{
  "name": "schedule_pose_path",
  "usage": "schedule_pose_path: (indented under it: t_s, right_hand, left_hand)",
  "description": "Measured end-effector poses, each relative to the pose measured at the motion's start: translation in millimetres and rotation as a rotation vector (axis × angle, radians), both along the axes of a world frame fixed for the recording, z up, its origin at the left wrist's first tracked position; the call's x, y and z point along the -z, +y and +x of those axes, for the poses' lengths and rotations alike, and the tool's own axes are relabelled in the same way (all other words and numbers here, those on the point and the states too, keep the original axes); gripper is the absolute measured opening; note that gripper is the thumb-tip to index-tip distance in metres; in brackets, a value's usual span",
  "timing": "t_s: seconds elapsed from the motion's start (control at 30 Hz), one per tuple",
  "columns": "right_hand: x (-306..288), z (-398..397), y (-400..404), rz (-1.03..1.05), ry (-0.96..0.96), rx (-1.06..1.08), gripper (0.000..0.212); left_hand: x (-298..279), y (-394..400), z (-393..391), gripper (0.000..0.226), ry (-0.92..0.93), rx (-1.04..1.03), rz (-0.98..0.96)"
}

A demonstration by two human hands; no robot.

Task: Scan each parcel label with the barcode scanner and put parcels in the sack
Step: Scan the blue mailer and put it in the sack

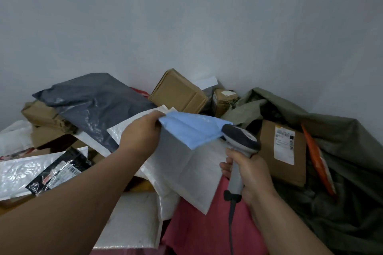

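My left hand (pixel 141 132) pinches the corner of a light blue padded parcel (pixel 192 130) and holds it up above the pile. Its label side is not visible. My right hand (pixel 248 174) grips the grey handle of the barcode scanner (pixel 241 141), whose dark head sits just right of the blue parcel's edge. The olive green sack (pixel 331 136) lies open at the right, with a brown box bearing a white label (pixel 284 151) and an orange parcel (pixel 317 155) inside it.
A heap of parcels covers the surface: a dark grey poly bag (pixel 93 105), white bubble mailers (pixel 186 172), brown cartons (pixel 178 91), a black labelled pouch (pixel 60 172) at the left, a pink mailer (pixel 203 230) near me. A plain grey wall stands behind.
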State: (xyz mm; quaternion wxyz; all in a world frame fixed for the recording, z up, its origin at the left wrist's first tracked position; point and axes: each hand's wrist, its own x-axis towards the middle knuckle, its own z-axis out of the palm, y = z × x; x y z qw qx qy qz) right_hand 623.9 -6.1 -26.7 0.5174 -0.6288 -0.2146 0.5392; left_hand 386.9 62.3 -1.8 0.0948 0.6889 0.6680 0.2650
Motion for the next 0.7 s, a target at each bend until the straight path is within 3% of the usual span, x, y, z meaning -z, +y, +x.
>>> schedule_pose_path:
  t_s: [0.07,0.2,0.27,0.5,0.7]
  right_hand:
    - [-8,1,-1,0.004,0.008,0.054,0.022]
    - [-25,-9,-17,0.049,0.04,0.075,0.017]
    - [-34,-20,-31,0.08,0.052,0.064,0.014]
    - [-69,-68,-95,0.18,0.133,0.061,0.02]
    - [-87,-118,-149,0.155,0.45,-0.031,0.015]
  left_hand:
    - [-19,-5,-6,0.027,-0.244,-0.062,0.021]
    - [-41,-27,-21,0.016,-1.074,-0.1,-0.155]
    - [-45,-44,-28,0.021,-1.366,-0.045,-0.232]
    - [-53,-111,-70,0.031,-1.601,0.136,-0.357]
    - [-61,-165,-99,0.034,-1.678,0.285,-0.458]
